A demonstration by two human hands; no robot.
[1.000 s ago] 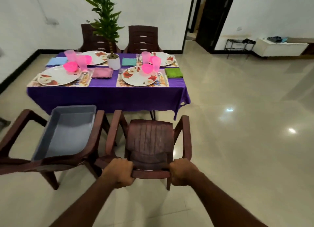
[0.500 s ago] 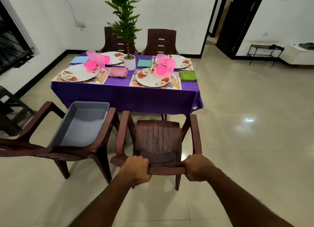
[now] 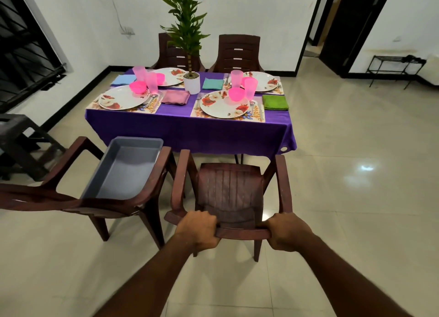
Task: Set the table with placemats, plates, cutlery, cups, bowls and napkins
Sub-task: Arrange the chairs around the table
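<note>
Hands first: I see both arms reaching forward and down, the left hand [image 3: 198,230] and the right hand [image 3: 288,232] each curled tight over the top rail of a brown plastic armchair [image 3: 229,193], knuckles up, one at either end of the rail. The chair's seat faces away from me toward the table [image 3: 190,131], just short of its near edge.

The table's long axis runs left to right; a purple cloth covers it. I count four floral plates, one per placemat: near left plate [image 3: 123,99], near right plate [image 3: 224,104], and two at the far side. Four pink cups stand upright, two at the left [image 3: 150,81] and two at the right [image 3: 250,88]. I make out three pink bowls, one on the near right plate [image 3: 236,94]. Four folded napkins lie flat: blue [image 3: 123,79], pink [image 3: 177,97], teal [image 3: 213,83], green [image 3: 275,102]. Cutlery beside the plates is too small to count. A potted plant [image 3: 191,82] stands at the centre.

A second armchair [image 3: 152,193] at my left carries a grey tub [image 3: 126,171]; two more chairs stand behind the table.
</note>
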